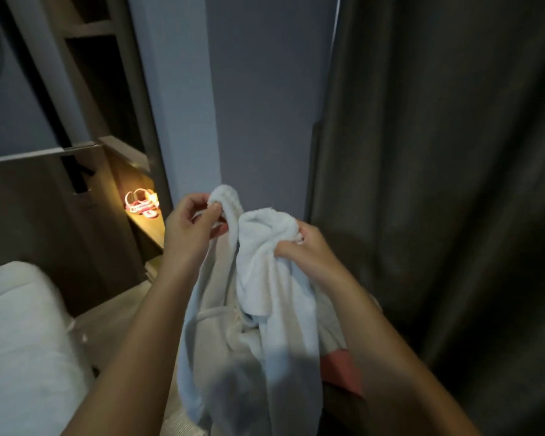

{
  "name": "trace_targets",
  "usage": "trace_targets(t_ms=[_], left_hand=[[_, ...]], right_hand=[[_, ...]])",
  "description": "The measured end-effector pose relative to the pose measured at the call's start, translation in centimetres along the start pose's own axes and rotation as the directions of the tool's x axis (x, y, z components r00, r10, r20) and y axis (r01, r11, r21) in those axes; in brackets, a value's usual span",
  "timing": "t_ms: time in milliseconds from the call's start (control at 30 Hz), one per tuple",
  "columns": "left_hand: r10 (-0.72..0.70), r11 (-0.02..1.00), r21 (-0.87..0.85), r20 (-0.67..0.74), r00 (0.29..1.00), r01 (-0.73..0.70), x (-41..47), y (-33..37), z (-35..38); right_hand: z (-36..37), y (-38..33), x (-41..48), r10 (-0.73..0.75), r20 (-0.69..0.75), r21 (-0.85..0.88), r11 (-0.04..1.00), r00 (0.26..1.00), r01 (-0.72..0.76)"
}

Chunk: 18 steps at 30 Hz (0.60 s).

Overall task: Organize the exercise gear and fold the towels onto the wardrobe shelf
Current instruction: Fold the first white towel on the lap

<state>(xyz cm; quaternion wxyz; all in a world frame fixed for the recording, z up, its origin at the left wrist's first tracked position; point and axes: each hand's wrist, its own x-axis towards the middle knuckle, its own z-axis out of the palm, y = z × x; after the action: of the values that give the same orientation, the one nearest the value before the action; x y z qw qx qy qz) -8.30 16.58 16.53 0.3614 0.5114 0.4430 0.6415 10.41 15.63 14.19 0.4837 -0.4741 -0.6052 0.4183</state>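
A white towel (258, 309) hangs in front of me, bunched at the top and draping down between my forearms. My left hand (189, 228) pinches one upper edge of the towel between thumb and fingers. My right hand (299, 250) grips another bunched part of the same towel a little lower and to the right. A pink and white coiled item (141, 202), perhaps a skipping rope or band, lies on a lit wooden shelf (150, 226) at the left.
A bed with white bedding (22, 341) fills the lower left. A dark wooden headboard and shelving (101, 89) rise behind it. A grey wall column (258, 105) stands ahead, and a dark curtain (438, 184) covers the right side.
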Motion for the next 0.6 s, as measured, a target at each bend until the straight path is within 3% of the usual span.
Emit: trace_targets(t_ms=[400,600], left_hand=[[-0.147,0.981,0.129,0.022,0.989,0.143,5.7,-10.2,-13.7],[-0.119,0.958,0.274,0.1,0.988,0.088,9.9,-12.9,-17.6]], right_hand=[[15.8,5.2,6.2,0.139,-0.015,0.153,0.979,0.99,-0.135],[19.4,6.7,10.8,0.205,0.038,0.142,0.968,0.978,-0.208]])
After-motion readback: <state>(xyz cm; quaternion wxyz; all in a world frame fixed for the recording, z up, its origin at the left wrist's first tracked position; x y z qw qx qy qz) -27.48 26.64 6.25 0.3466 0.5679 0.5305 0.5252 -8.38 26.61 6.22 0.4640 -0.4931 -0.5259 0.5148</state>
